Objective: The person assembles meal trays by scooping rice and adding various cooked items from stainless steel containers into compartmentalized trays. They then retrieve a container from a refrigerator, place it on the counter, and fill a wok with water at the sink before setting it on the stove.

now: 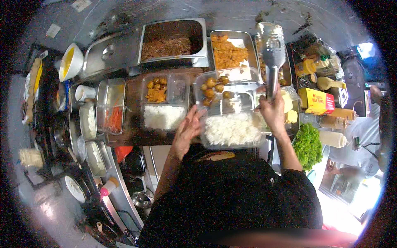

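Note:
A clear divided takeaway container (255, 142) is in front of me, with white rice in its large section and small browned potatoes in one of the smaller ones. My left hand (188, 131) grips its left edge. Closed around the metal handle of tongs (273, 58) with a broad grey head, my right hand (273, 109) is at the container's right side. The tongs point away from me over the pans at the back. To the left, a second divided container (165, 86) holds rice, potatoes and orange-coated pieces.
At the back are a deep pan of shredded brown food (166, 47) and a tray of orange-coated pieces (227, 51). A tub of shredded carrot (111, 120) stands left. Lettuce (308, 145), a yellow box (313, 100) and squeeze bottles (333, 139) are right, near another person (357, 140).

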Demonstrator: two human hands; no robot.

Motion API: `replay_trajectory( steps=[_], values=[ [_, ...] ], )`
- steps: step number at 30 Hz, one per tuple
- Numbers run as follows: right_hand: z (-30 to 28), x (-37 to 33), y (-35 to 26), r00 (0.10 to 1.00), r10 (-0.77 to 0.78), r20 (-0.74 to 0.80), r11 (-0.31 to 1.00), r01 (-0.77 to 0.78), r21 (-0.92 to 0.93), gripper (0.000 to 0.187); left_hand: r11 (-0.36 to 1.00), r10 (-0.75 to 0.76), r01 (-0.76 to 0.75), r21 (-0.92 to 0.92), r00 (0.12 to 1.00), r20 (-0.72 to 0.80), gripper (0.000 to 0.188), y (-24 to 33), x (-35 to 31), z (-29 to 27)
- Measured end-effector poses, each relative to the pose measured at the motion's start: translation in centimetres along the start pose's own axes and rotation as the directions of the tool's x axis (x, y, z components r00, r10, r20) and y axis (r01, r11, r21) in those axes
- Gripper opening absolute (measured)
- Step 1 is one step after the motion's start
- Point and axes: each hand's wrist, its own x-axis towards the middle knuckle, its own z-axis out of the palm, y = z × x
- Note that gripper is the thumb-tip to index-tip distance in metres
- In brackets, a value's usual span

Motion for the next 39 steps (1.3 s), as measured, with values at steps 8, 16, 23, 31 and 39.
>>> replay_trajectory(
  steps=[8, 16, 23, 31, 39],
  values=[
    [-1.0, 4.6, 0.1, 0.956, 0.254, 0.145, 0.967, -0.255, -0.011, 0.050, 0.924, 0.068, -0.020, -0.382, 0.991, 0.113, 0.061, -0.1, 1.7, 1.4],
    [-3.2, 16.5, 11.0, 0.962, 0.043, 0.271, 0.575, 0.198, -0.794, 0.058, 0.973, 0.226, -0.230, -0.022, 0.966, -0.128, 0.064, 1.5, -1.1, -3.1],
    [-2.1, 27.8, 6.1, 0.751, -0.279, 0.599, 0.028, 0.630, -0.776, 0.017, 0.956, 0.136, -0.187, -0.225, 0.965, -0.225, 0.066, -0.1, -2.1, -4.5],
    [4.8, 34.1, 1.5, 0.464, -0.361, 0.809, -0.140, 0.831, -0.538, 0.013, 0.952, 0.161, -0.200, -0.231, 0.971, -0.178, 0.065, -0.3, -2.9, -3.1],
    [5.0, 34.2, 1.6, 0.525, -0.309, 0.793, -0.012, 0.832, -0.555, 0.015, 0.870, 0.436, -0.372, 0.322, 0.887, -0.151, 0.062, -0.4, -2.5, -2.9]
  ],
)
